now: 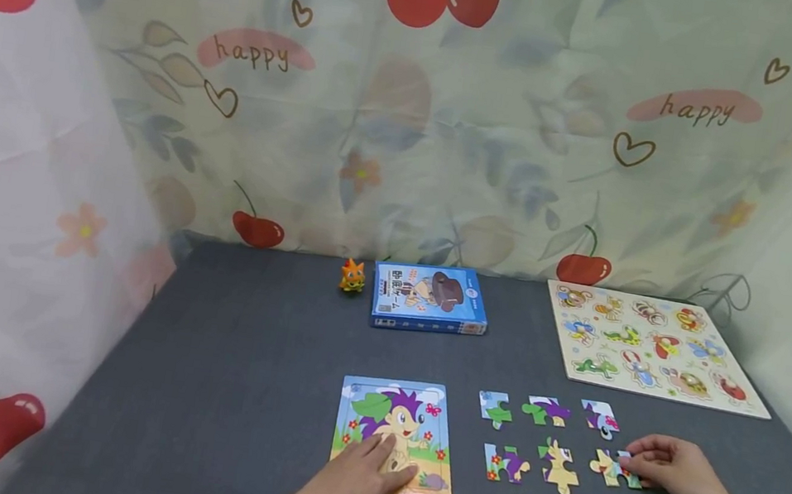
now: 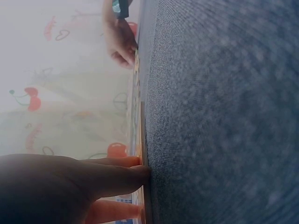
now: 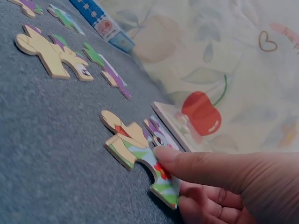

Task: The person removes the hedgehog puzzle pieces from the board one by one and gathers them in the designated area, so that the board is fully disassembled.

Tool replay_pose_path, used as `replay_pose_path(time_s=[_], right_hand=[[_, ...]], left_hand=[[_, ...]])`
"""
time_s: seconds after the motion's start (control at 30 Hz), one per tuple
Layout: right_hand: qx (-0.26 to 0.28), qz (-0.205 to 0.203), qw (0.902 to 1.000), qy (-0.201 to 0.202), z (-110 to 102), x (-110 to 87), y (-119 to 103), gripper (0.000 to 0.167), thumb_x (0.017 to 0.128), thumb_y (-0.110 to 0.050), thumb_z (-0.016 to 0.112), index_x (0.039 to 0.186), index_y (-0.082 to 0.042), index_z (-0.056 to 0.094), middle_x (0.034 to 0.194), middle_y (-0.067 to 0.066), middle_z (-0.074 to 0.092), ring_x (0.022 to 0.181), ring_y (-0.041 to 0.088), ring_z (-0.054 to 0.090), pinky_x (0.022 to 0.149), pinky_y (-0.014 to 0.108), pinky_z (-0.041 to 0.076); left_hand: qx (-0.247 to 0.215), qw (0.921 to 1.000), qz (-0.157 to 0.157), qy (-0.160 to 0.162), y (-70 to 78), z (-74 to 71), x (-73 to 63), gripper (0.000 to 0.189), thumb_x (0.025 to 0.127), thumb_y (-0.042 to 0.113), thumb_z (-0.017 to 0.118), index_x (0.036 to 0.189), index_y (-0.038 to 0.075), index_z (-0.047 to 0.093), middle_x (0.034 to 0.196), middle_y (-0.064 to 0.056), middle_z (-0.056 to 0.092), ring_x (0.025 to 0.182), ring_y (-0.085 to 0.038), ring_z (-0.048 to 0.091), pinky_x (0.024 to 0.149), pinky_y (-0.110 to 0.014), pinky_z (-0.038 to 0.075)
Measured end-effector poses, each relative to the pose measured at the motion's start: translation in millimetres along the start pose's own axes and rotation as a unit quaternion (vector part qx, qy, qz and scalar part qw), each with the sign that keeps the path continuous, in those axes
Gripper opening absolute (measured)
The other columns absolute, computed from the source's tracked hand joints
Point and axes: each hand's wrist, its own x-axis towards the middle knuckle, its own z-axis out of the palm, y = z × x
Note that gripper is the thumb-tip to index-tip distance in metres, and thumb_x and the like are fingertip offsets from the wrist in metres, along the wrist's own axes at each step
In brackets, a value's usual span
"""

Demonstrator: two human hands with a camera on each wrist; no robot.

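My left hand (image 1: 354,479) lies with fingers extended over the lower part of a square hedgehog puzzle board (image 1: 353,392). In the left wrist view, its fingertips press at the board's thin edge. To the right, my right hand (image 1: 678,472) pinches a jigsaw piece (image 3: 128,144) between thumb and fingers; it has a cream knob, a red flower and green grass. The piece tilts a little in the right wrist view, close over the dark cloth. Several other loose pieces lie in two rows left of this hand, among them a cream-and-green one (image 1: 562,469) and a purple-and-white one (image 1: 600,417).
A blue game box (image 1: 430,297) sits at the back, beside a small orange toy figure (image 1: 352,276). An insect puzzle board (image 1: 660,349) lies at the back right. Patterned curtains (image 1: 457,122) enclose the dark cloth-covered table (image 1: 238,360).
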Motion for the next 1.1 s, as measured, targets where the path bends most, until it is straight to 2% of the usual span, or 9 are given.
replay_pose_path(time_s=[0.17, 0.57, 0.97, 1.1], right_hand=[[-0.039, -0.007, 0.9991, 0.017, 4.0, -1.8, -3.9, 0.046, 0.079, -0.032, 0.074, 0.099, 0.008, 0.060, 0.076, 0.001, 0.060, 0.062, 0.005, 0.053, 0.055, 0.024, 0.050], [-0.051, -0.025, 0.9984, 0.006, 5.0, -4.7, -3.5, 0.044, 0.078, -0.029, 0.075, 0.099, 0.007, 0.058, 0.078, 0.003, 0.056, 0.064, 0.006, 0.050, 0.056, 0.022, 0.047], [-0.061, -0.023, 0.9978, 0.012, 5.7, -5.2, -2.5, 0.052, 0.078, -0.031, 0.075, 0.107, 0.008, 0.056, 0.081, 0.003, 0.055, 0.065, 0.006, 0.049, 0.057, 0.021, 0.045], [-0.057, -0.022, 0.9981, 0.008, 5.8, -4.9, -0.5, 0.053, 0.078, -0.031, 0.074, 0.110, 0.007, 0.057, 0.083, 0.002, 0.056, 0.067, 0.004, 0.049, 0.058, 0.020, 0.044]], left_hand=[[-0.006, 1.0000, -0.007, 0.003, 0.5, 0.1, -0.3, 0.035, 0.096, 0.030, 0.048, 0.130, 0.036, 0.054, 0.139, -0.009, 0.049, 0.128, -0.027, 0.046, 0.101, -0.041, 0.044], [-0.025, 0.9994, -0.018, -0.014, -0.1, 0.0, 1.3, 0.035, 0.096, 0.031, 0.047, 0.131, 0.038, 0.052, 0.141, -0.007, 0.047, 0.130, -0.026, 0.044, 0.102, -0.043, 0.043], [-0.041, 0.9979, -0.034, -0.038, 0.5, -1.2, 1.9, 0.037, 0.096, 0.033, 0.046, 0.132, 0.040, 0.049, 0.143, -0.005, 0.044, 0.132, -0.025, 0.041, 0.103, -0.043, 0.041], [-0.034, 0.9986, -0.027, -0.032, -0.5, -1.0, 1.2, 0.036, 0.097, 0.033, 0.046, 0.132, 0.039, 0.050, 0.143, -0.006, 0.045, 0.132, -0.026, 0.042, 0.103, -0.043, 0.041]])
